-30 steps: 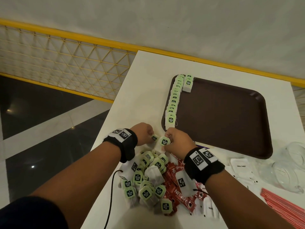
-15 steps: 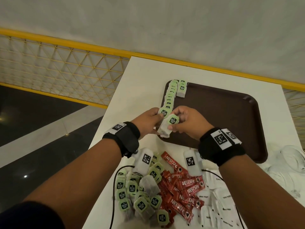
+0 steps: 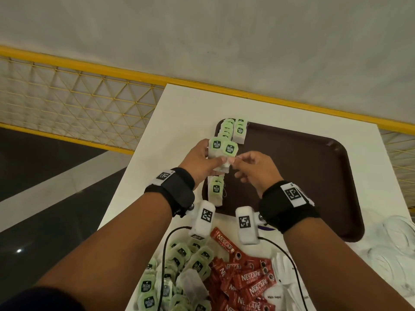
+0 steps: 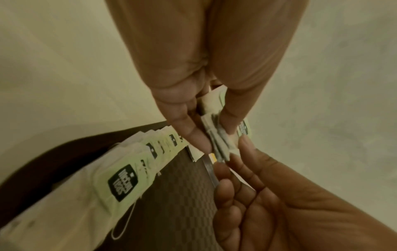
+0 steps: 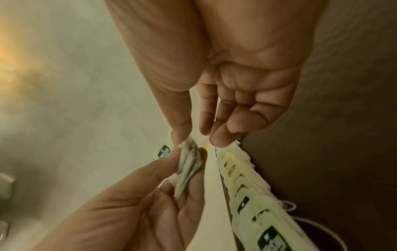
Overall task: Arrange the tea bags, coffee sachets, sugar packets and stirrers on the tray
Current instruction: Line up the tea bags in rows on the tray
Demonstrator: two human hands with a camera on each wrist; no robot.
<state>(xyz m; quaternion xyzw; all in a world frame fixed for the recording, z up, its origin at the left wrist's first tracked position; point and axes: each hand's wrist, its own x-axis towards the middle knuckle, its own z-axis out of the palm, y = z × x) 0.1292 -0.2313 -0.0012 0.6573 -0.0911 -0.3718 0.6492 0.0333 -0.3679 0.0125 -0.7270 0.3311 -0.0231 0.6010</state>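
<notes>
Tray (image 3: 314, 176): brown, lying directly beneath both hands and extending away to their right, that part bare. Row of tea bags (image 3: 225, 131) runs along the tray's left edge, long axis leading away from the fingertips, tags overlapping; it passes under the hands and ends nearer the person. Left hand (image 3: 199, 160) grips a small bunch of held tea bags (image 3: 222, 151), thumb and fingers curled around the paper pouches, tags uppermost. Right hand (image 3: 253, 169) meets the bunch from the right, thumb and forefinger pinching its lower corner, remaining fingers loosely curled. Judgement: the left hand is nearer the row; separating one bag precedes placement. Loose tea bags (image 3: 179, 272), coffee sachets (image 3: 244, 277) and sugar packets (image 3: 283, 286) lie behind the wrists. Nothing obstructs.
</notes>
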